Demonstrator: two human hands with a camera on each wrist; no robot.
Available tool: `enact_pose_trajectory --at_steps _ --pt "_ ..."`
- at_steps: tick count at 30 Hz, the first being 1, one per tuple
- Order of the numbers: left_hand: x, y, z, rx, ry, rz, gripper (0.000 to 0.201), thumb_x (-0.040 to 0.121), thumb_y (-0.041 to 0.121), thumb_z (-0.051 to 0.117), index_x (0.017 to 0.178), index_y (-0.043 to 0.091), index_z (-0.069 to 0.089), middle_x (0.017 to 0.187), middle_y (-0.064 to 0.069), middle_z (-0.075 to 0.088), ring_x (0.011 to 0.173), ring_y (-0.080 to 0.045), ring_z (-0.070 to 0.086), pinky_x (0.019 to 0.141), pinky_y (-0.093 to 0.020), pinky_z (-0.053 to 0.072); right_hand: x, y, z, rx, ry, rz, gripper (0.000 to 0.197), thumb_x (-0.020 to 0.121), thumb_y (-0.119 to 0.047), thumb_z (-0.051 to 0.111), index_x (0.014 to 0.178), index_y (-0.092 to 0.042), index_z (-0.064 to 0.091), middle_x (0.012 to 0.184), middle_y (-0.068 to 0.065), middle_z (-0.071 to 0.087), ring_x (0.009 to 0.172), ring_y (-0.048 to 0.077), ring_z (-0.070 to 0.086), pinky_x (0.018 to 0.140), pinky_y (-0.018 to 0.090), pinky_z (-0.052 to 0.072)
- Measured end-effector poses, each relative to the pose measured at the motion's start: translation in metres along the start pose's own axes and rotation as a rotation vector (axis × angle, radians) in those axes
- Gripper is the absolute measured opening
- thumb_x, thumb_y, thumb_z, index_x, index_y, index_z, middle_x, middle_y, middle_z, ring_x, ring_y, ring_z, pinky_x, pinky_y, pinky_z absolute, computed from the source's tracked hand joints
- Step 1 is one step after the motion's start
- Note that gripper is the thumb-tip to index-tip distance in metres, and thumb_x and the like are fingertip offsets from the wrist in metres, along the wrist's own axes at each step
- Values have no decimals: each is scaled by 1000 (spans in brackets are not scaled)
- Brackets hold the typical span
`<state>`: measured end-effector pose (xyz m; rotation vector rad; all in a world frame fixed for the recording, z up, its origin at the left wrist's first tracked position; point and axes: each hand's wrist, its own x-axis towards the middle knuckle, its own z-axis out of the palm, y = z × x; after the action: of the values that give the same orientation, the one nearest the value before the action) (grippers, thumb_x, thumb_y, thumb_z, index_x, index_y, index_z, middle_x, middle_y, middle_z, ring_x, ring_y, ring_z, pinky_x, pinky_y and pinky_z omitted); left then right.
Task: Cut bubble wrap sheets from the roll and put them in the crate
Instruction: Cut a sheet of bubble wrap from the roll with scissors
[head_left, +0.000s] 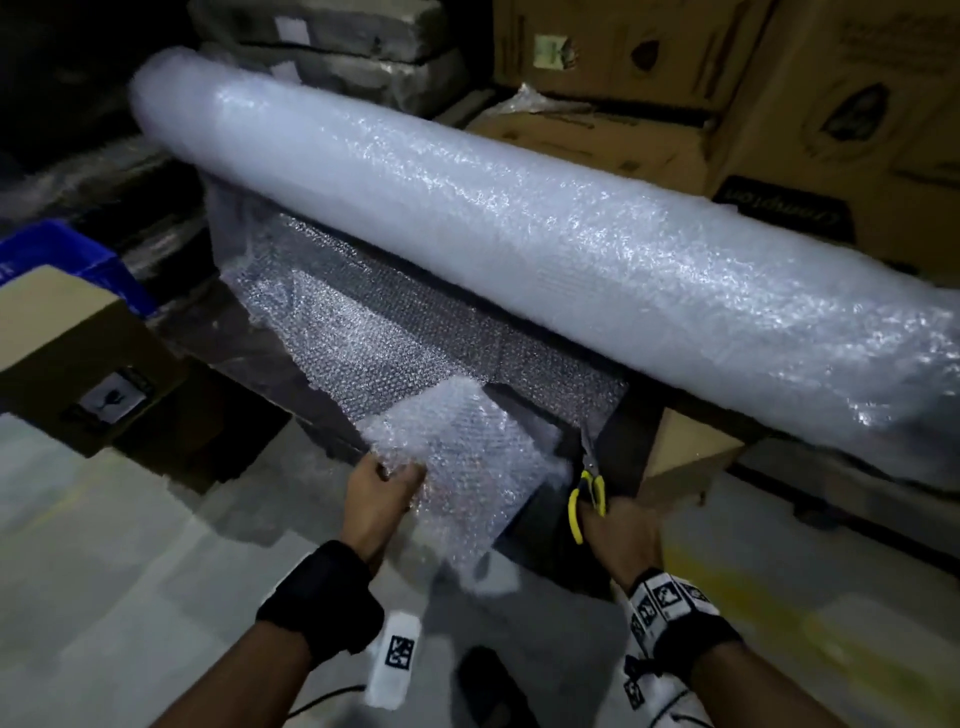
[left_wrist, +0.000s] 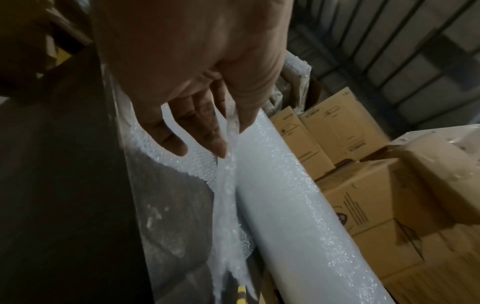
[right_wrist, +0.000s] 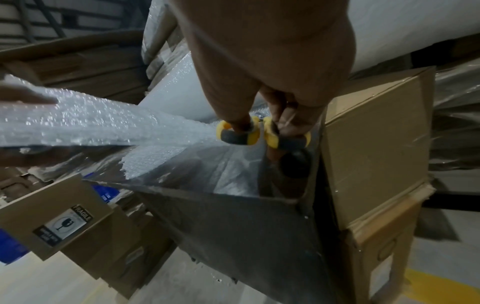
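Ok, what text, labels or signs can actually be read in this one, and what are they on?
"FRAGILE": sticker with a broken-glass symbol, on the cardboard box at lower left in the right wrist view.
Smaller lines on that sticker: too blurred to read.
Dark label on the box behind the bubble wrap roll: upside down, unreadable.
Prints on stacked boxes: too small.

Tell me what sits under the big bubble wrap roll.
The roll lies across a dark box top and a brown carton. Its unrolled sheet covers most of that top, hiding the rest.
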<state>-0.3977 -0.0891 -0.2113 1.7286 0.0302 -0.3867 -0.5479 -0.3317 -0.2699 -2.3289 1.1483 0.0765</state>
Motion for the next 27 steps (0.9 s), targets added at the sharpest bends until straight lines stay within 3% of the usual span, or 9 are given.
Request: enact_pose_trajectory --at_steps 2,4,7,11,14,18,25,27 --pt "-2 9 -15 -23 7 63 36 75 25 81 101 5 66 93 -18 73 79 -22 63 74 -45 54 -14 -8 6 -30 33 -22 48 92 -50 58 80 -5 70 82 22 70 83 40 67 68 37 47" --pt "-2 18 -30 -59 1 117 22 85 11 78 104 7 67 93 -12 74 80 -18 65 73 -37 55 -32 -16 7 -102 33 -16 43 92 -50 59 94 -8 71 97 20 70 94 38 66 74 38 47" --pt "3 36 -46 -101 0 160 21 90 5 71 110 1 64 95 -11 73 77 -10 68 66 -27 57 -46 -29 9 -222 12 -5 45 96 -50 55 108 -9 67 112 16 65 107 34 63 83 37 47" --pt "22 56 -57 -152 -43 155 32 86 18 77 112 4 65 107 -21 71 96 -29 67 86 -48 56 -48 -41 8 -285 24 10 44 98 -50 52 118 -13 64 122 11 61 114 31 61 91 35 46" --pt "48 65 -64 -147 -99 124 40 79 29 80 110 8 65 106 -19 72 101 -35 69 91 -59 54 -43 -49 7 -310 13 18 42 98 -47 53 126 -17 60 121 11 58 113 32 62 88 34 47" --pt "96 74 -71 -134 -190 108 18 89 19 75 96 18 58 100 -15 70 88 -25 65 80 -49 54 -40 -65 17 -309 20 66 42 96 -46 55 128 -21 58 118 13 50 106 36 63 87 38 48" --pt "159 68 -86 -159 -377 49 34 81 35 80 100 17 59 91 -3 70 81 -18 67 64 -33 52 -49 -90 30 -328 56 203 38 92 -39 62 122 -17 62 113 16 57 103 39 63 82 40 48" --pt "164 69 -87 -201 -399 17 24 87 24 76 98 16 57 82 4 71 73 -12 68 56 -28 52 -55 -104 31 -338 153 203 29 92 -31 64 112 -12 67 104 18 60 95 40 64 76 43 50"
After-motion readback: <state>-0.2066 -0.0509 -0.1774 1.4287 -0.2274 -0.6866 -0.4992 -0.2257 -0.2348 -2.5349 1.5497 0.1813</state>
